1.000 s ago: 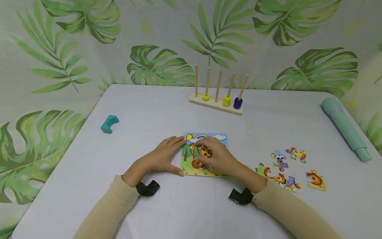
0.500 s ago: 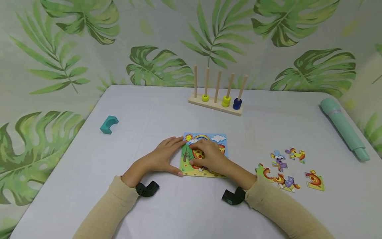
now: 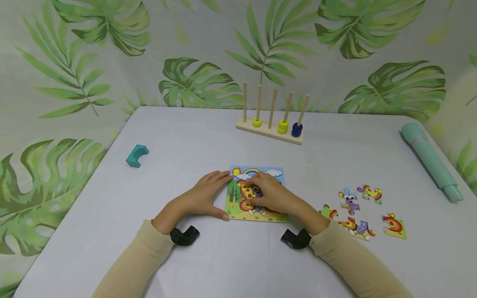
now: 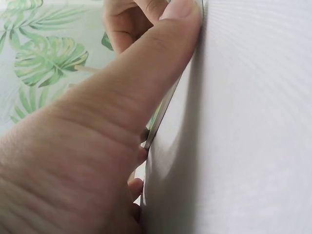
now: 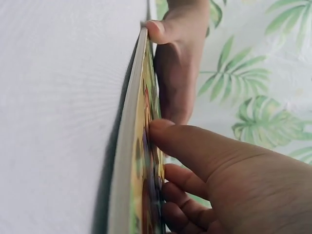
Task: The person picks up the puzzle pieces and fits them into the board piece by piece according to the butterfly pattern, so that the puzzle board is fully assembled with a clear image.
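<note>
A colourful jigsaw board [image 3: 238, 213] with a sun, rainbow and cartoon animals lies flat on the white table. My left hand [image 3: 205, 194] rests at its left side, fingers stretched toward the top left corner and thumb at the lower left. Over the middle of the picture is my right hand [image 3: 273, 192], its bent thumb and index finger standing apart, with the spotted yellow animal visible between them. The right wrist view shows that thumb [image 5: 163, 130] touching the board's face. A green tree piece [image 3: 234, 192] lies in the board's left part. The right hand covers part of the picture.
Loose puzzle pieces lie to the right, among them a purple-and-blue one [image 3: 349, 200] and an orange swirl one [image 3: 394, 225]. Behind stands a wooden peg stacker [image 3: 270, 130] with rings. A teal arch block [image 3: 137, 156] lies left, a mint microphone-shaped object [image 3: 430, 159] far right.
My right hand carried the green tree piece left onto the board and has since drawn back slightly right, leaving it there. My left hand has stayed put.
</note>
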`<state>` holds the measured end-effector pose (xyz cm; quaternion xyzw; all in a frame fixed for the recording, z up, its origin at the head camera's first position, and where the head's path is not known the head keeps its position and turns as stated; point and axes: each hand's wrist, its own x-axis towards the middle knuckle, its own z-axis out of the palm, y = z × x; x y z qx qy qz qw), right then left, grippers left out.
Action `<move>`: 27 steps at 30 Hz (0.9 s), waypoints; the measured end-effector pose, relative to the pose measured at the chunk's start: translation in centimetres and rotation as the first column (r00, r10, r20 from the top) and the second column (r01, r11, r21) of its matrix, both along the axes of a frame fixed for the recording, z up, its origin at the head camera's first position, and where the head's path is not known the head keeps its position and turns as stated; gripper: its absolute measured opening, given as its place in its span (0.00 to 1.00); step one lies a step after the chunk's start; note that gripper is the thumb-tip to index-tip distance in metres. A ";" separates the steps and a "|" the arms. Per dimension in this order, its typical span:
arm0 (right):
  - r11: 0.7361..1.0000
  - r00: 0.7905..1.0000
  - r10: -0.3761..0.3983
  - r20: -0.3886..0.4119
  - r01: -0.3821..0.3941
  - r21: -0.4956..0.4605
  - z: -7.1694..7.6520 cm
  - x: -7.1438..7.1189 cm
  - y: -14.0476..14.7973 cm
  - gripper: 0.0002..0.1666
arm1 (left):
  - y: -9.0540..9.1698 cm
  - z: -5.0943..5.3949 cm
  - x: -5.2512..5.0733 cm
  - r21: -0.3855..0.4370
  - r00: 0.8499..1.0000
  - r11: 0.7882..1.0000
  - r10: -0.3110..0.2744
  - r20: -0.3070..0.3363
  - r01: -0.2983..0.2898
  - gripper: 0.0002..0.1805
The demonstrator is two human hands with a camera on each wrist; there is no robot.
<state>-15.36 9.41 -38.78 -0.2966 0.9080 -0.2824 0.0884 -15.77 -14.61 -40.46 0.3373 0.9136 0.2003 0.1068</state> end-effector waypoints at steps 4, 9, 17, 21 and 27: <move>1.000 0.998 0.017 -0.061 -0.018 -0.017 -0.6 -0.2 -0.3 0.27 | 0.0 -0.1 0.0 0.007 1.000 1.000 0.006 -0.005 -0.006 0.60; 0.999 0.997 0.002 -0.083 -0.005 -0.037 -1.2 -0.3 -0.7 0.26 | 0.0 -0.5 0.0 0.039 1.000 0.999 0.003 -0.022 -0.002 0.61; 0.997 0.998 -0.027 -0.065 0.023 -0.073 -1.3 -0.3 -0.9 0.25 | -0.3 -0.7 0.1 0.100 0.997 0.994 -0.034 -0.066 0.041 0.54; 0.997 0.998 -0.038 -0.059 0.034 -0.074 -1.3 -0.3 -0.8 0.25 | -0.3 -0.7 0.2 0.114 0.995 0.991 -0.058 -0.079 0.067 0.49; 0.995 0.997 -0.040 -0.060 0.034 -0.099 -1.4 -0.4 -0.6 0.24 | -0.3 -0.4 0.3 0.121 0.994 0.989 -0.070 -0.082 0.079 0.47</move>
